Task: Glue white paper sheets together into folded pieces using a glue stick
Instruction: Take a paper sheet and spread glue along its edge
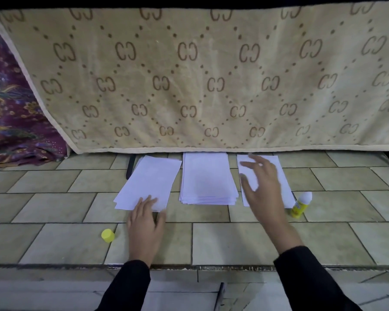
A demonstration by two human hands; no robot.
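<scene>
Three groups of white paper lie on the tiled floor. The left paper piece [149, 180] lies skewed, and my left hand [145, 221] rests flat on its near edge with straight fingers. A stack of several sheets [208, 178] sits in the middle. The right paper [284, 176] lies under my right hand [262, 185], which hovers over it with fingers spread and holds nothing. An uncapped yellow glue stick [301, 204] lies just right of that paper. Its yellow cap [107, 235] rests on the floor left of my left hand.
A beige patterned blanket [211, 81] hangs behind the papers, reaching the floor. Purple patterned fabric [11, 122] lies at far left. A step edge [189, 267] runs across the tiled floor close to me. Dark metal legs [130, 167] show beneath the blanket.
</scene>
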